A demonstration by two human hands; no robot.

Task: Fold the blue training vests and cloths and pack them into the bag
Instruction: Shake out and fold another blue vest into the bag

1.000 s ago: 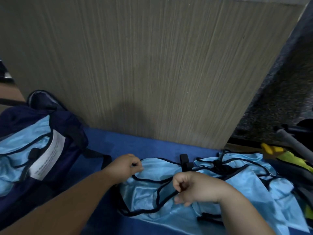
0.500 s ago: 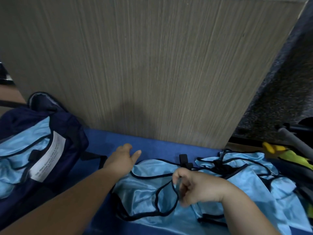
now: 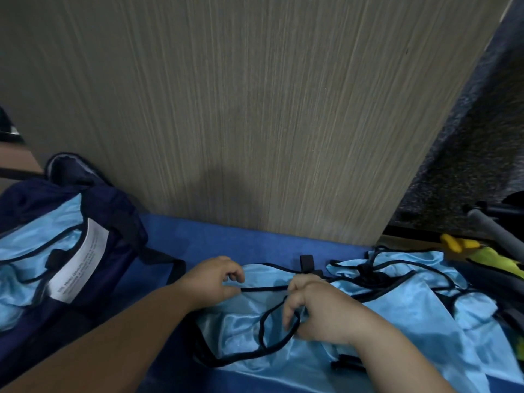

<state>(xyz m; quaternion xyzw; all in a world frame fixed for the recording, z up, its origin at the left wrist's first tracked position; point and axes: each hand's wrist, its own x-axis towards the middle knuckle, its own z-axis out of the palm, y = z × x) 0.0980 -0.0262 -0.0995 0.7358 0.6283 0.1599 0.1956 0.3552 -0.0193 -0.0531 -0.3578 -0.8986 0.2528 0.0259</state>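
Blue mat (image 3: 226, 239) bearing the vests (image 3: 397, 307) abuts a wood-grain panel (image 3: 255, 109) beside speckled floor (image 3: 467, 171).

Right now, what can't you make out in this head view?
Bag: deeper contents hidden by its walls; cut off by left edge.
White label: print too small.
Vest pile: count unclear, layers overlap.
Yellow item: identity unclear, partly covered, far right.

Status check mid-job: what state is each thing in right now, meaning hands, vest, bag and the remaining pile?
vest: unfolded, rumpled on the blue surface.
left hand: pinches the vest's black edging.
right hand: fingers curled round the same edging.
bag: open.
packed vests: inside the bag.
other vests: tangled heap, unfolded.
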